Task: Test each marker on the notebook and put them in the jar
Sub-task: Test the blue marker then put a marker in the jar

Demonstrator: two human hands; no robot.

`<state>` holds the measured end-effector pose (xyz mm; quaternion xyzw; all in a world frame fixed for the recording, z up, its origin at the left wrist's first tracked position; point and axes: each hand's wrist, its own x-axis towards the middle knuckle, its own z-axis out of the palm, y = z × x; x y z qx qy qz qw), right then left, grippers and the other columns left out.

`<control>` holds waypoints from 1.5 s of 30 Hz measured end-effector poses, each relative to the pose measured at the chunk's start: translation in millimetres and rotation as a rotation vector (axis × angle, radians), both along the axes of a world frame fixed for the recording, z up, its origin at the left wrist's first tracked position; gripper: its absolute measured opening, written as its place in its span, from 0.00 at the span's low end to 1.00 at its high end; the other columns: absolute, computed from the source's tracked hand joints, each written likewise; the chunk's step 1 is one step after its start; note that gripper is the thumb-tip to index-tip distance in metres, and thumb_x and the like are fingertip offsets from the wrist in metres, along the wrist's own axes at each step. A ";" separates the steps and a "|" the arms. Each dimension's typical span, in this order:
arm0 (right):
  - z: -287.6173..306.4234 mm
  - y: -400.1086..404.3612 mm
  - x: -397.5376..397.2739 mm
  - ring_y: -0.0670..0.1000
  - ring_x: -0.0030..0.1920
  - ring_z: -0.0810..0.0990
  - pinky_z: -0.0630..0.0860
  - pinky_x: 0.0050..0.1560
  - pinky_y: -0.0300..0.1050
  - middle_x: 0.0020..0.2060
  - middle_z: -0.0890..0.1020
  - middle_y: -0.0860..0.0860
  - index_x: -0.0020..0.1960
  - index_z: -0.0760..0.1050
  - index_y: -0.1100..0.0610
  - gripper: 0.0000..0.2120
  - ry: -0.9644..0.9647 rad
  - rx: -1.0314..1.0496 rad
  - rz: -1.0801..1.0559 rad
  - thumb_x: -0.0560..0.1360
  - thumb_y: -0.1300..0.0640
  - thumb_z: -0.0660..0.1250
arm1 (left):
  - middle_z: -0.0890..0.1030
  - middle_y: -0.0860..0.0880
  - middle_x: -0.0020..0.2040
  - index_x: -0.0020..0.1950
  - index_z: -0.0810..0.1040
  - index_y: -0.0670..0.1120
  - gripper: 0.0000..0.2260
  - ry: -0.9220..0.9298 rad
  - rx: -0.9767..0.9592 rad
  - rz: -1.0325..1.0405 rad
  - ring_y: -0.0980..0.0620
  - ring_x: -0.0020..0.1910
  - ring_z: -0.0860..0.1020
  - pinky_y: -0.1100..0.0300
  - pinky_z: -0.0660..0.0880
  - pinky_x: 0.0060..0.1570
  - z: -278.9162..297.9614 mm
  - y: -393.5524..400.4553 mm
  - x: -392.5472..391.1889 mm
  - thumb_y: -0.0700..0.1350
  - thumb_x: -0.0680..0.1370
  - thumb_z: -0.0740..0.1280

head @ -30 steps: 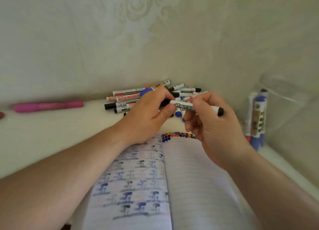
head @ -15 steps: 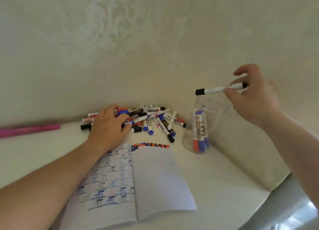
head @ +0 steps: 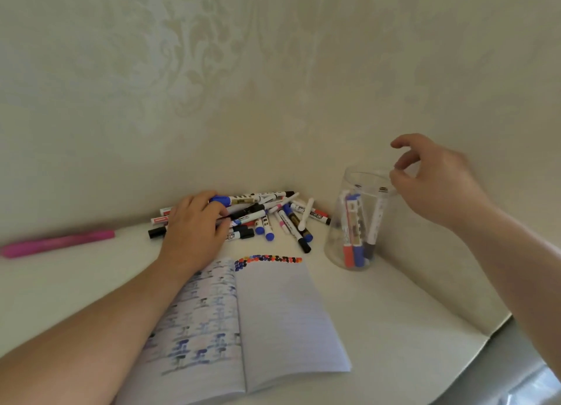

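Soft, even, dim light, faint shadows, wide-angle bending at edges, slightly blurred throughout

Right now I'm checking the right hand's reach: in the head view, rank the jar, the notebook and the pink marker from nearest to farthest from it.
From the right hand:
1. Jar, just below its fingertips.
2. Notebook, centre, lower left of it.
3. Pink marker, far left by the wall.

The left hand [head: 194,225] covers part of the marker pile [head: 267,215], label print there and on markers inside the jar [head: 358,222] is too small to read, the pink pen [head: 57,242] is blurred, and both forearms leave the frame.
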<state>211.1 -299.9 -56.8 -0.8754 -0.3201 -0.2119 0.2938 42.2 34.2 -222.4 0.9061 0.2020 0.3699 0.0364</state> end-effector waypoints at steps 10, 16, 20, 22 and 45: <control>-73.1 113.9 -72.3 0.44 0.26 0.74 0.70 0.29 0.41 0.40 0.84 0.50 0.60 0.77 0.45 0.15 0.704 0.116 0.447 0.78 0.41 0.72 | 0.66 0.43 0.80 0.76 0.73 0.41 0.28 -0.085 0.260 -0.214 0.39 0.59 0.76 0.44 0.72 0.63 9.3 -9.9 -5.7 0.35 0.74 0.63; -91.6 167.6 -45.3 0.47 0.26 0.59 0.53 0.25 0.39 0.28 0.65 0.49 0.46 0.73 0.51 0.13 1.452 0.817 0.568 0.81 0.43 0.68 | 0.75 0.50 0.75 0.66 0.81 0.44 0.22 0.012 0.335 -0.364 0.40 0.61 0.77 0.42 0.74 0.58 13.1 -16.1 -6.1 0.37 0.73 0.64; -116.6 171.3 -60.4 0.48 0.24 0.62 0.59 0.23 0.38 0.25 0.68 0.51 0.40 0.70 0.53 0.13 1.101 0.732 0.605 0.80 0.57 0.71 | 0.81 0.50 0.58 0.63 0.77 0.40 0.18 -0.047 0.127 -0.361 0.46 0.56 0.78 0.44 0.73 0.57 12.2 -20.2 -7.7 0.46 0.76 0.69; -122.4 171.7 -71.7 0.45 0.23 0.66 0.63 0.24 0.36 0.24 0.71 0.48 0.40 0.69 0.55 0.14 1.038 0.726 0.660 0.81 0.56 0.70 | 0.82 0.47 0.55 0.64 0.77 0.41 0.17 -0.039 0.121 -0.361 0.45 0.53 0.79 0.46 0.73 0.56 14.1 -22.9 -4.8 0.52 0.81 0.67; -135.5 173.8 -66.9 0.48 0.24 0.67 0.62 0.24 0.38 0.25 0.69 0.51 0.34 0.64 0.52 0.20 1.087 0.682 0.879 0.78 0.54 0.72 | 0.85 0.50 0.43 0.61 0.77 0.59 0.15 0.188 -0.426 -0.534 0.50 0.39 0.81 0.46 0.77 0.42 22.2 -24.6 -10.9 0.64 0.84 0.57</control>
